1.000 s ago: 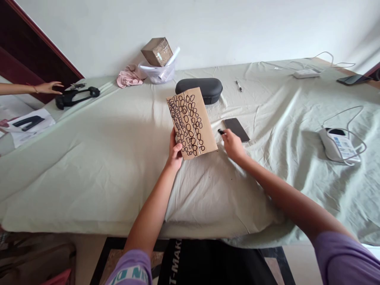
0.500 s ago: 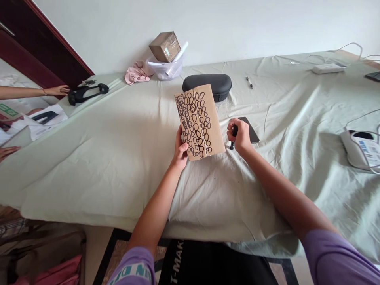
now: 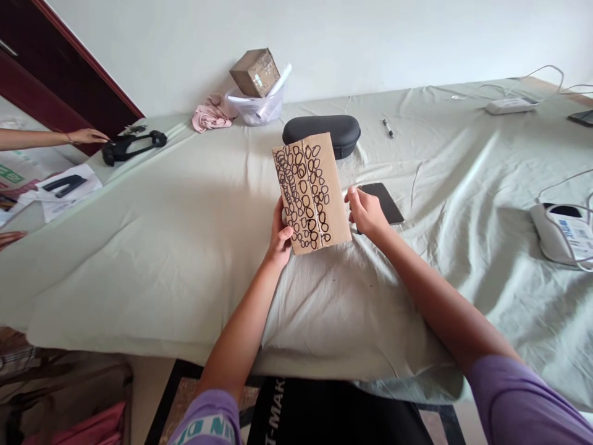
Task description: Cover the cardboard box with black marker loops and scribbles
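Observation:
A small cardboard box [image 3: 337, 198] covered with rows of hand-drawn black circles is held tilted above the cloth. My left hand [image 3: 280, 238] grips its lower left edge, thumb on the front face. Close to the box's right edge, my right hand [image 3: 365, 211] is closed, its fingers curled around what looks like a black marker, now mostly hidden by the hand. Behind that hand a dark flat tablet-like device [image 3: 388, 205] lies on the cloth. A black hard case [image 3: 321, 128] stands behind the box, partly covered by it.
A pale green cloth [image 3: 152, 259] covers the table. At the back are a pink cloth [image 3: 212, 114], a plastic tub [image 3: 254, 111] with another cardboard box [image 3: 254, 72], and a pen [image 3: 388, 128]. Another person's hand [image 3: 90, 136] touches a black frame-like device [image 3: 134, 147]. A white device [image 3: 565, 232] with cables lies right.
My right hand has moved left towards the box and turned, so the black object in it is less visible. The box stays almost still in my left hand.

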Demonstrator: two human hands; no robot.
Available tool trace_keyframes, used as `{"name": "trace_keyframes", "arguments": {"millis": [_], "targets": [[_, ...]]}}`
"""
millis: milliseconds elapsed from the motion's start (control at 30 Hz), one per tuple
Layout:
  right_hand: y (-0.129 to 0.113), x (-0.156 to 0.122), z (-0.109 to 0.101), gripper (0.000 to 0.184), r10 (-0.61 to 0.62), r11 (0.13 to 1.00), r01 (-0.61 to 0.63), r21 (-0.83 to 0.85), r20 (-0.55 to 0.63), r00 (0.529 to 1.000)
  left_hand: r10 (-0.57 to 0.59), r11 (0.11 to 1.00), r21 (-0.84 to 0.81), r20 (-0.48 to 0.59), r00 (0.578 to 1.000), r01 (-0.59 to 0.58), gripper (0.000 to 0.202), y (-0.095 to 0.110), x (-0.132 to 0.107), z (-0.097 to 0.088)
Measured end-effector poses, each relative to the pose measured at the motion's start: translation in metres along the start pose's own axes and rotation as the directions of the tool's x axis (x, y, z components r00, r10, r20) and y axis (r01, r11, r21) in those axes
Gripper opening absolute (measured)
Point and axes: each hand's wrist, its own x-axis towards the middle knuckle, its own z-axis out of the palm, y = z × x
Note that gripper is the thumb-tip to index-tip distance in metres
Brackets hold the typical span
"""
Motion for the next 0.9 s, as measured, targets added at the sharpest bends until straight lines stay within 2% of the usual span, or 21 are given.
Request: {"name": "trace_keyframes", "arguments": {"millis": [67,133,200,267,333,400,467,500,533,600,667,733,833,900], "targets": [[0.005,0.005,-0.012,0.064,0.046,0.948,-0.042,-0.315,0.006,0.999,0.000,1.000,0.001,-0.011,1.000,0.000,0.093,0.001,0.000,0.000],[0.011,0.010,-0.025,0.059,0.152,0.817,-0.151,-0.557,-0.045,0.987,-0.014,1.000,0.014,-0.023,1.000,0.015,0.094,0.002,-0.001,0.000],[0.019,0.015,-0.037,0.055,0.308,0.650,-0.318,-0.691,-0.143,0.941,-0.018,0.999,0.038,-0.026,0.999,0.019,0.096,0.002,-0.002,0.000],[0.029,0.019,-0.046,0.072,0.454,0.515,-0.451,-0.729,-0.214,0.865,-0.001,0.998,0.066,-0.029,1.000,0.003,0.098,0.003,-0.002,0.000],[0.038,0.023,-0.052,0.086,0.537,0.487,-0.493,-0.721,-0.198,0.820,0.019,0.996,0.086,-0.036,0.999,-0.016,0.100,0.003,-0.002,0.001],[0.046,0.026,-0.058,0.096,0.536,0.547,-0.484,-0.683,-0.158,0.829,0.022,0.996,0.092,-0.032,0.999,-0.019,0.102,0.003,-0.003,0.002],[0.052,0.029,-0.061,0.089,0.519,0.635,-0.482,-0.604,-0.129,0.845,0.011,0.997,0.082,-0.018,1.000,-0.009,0.104,0.004,-0.003,0.004],[0.053,0.030,-0.062,0.075,0.518,0.688,-0.490,-0.536,-0.112,0.848,0.005,0.997,0.076,-0.012,1.000,-0.004,0.105,0.005,-0.004,0.004],[0.053,0.032,-0.062,0.057,0.525,0.748,-0.507,-0.428,-0.085,0.847,0.002,0.998,0.070,-0.007,1.000,-0.002,0.105,0.005,-0.004,0.005],[0.049,0.033,-0.060,0.026,0.542,0.839,-0.542,-0.047,0.001,0.840,0.005,0.997,0.071,-0.004,1.000,-0.005,0.103,0.006,-0.004,0.005],[0.038,0.034,-0.058,0.017,0.515,0.787,-0.500,0.360,0.061,0.855,0.010,0.997,0.078,-0.008,1.000,-0.010,0.101,0.006,-0.005,0.006],[0.022,0.032,-0.058,0.019,0.448,0.675,-0.383,0.630,0.062,0.892,0.007,0.997,0.080,-0.009,1.000,-0.006,0.100,0.006,-0.005,0.005],[-0.009,0.024,-0.064,0.026,0.256,0.518,-0.200,0.832,0.073,0.964,-0.007,0.998,0.066,-0.002,1.000,0.007,0.101,0.005,-0.005,0.002],[-0.032,0.015,-0.072,0.032,0.128,0.437,-0.158,0.885,0.112,0.985,-0.009,0.998,0.060,0.008,1.000,0.008,0.100,0.004,-0.005,0.000]]}}
